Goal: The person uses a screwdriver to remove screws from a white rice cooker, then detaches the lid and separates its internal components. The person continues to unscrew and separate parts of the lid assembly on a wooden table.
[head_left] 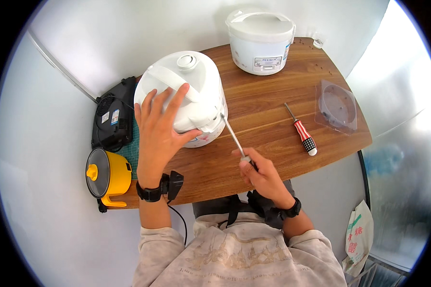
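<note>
A white rice cooker [202, 71] with a round vent on its lid stands at the left of the wooden table. My left hand [160, 124] lies on its lid and handle with fingers spread. My right hand [261, 173] is closed round the dark handle of a screwdriver [233, 136]. The long metal shaft slants up to the left, and its tip meets the cooker's side by the lid's front hinge or latch part; the exact spot it touches is too small to make out. A second screwdriver [305, 137] with a red, white and black handle lies on the table to the right.
Another white rice cooker [259, 45] stands at the back. A clear plastic tray [338, 106] lies at the right, with a small clear cup [318, 40] and scattered small bits behind it. At the left are a black appliance [114, 115], a yellow pot [119, 173] and a green mat [130, 152].
</note>
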{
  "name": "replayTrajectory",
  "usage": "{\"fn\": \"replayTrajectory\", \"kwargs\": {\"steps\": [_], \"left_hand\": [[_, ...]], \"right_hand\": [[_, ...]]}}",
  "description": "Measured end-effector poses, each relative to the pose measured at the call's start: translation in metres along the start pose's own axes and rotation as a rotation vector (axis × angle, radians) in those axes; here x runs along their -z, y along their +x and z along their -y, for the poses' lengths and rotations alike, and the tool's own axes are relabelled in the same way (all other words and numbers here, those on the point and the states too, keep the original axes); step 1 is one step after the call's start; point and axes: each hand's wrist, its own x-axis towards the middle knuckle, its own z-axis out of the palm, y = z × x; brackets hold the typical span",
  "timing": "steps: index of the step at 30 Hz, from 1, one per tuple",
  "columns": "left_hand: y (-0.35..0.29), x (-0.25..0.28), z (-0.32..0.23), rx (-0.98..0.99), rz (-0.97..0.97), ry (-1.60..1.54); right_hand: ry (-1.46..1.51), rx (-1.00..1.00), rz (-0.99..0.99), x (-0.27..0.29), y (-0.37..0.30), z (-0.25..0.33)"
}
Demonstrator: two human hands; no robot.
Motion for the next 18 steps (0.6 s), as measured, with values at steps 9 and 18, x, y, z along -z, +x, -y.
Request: {"fn": "replayTrajectory", "kwargs": {"steps": [9, 18], "left_hand": [[0.0002, -0.0003, 0.001, -0.001, -0.012, -0.049], [-0.0001, -0.0005, 0.0007, -0.003, 0.002, 0.004]], "right_hand": [[0.201, -0.159, 0.11, -0.0069, -0.0019, 0.0054], [0.179, -0.152, 0.075, -0.0086, -0.0019, 0.0064]]}}
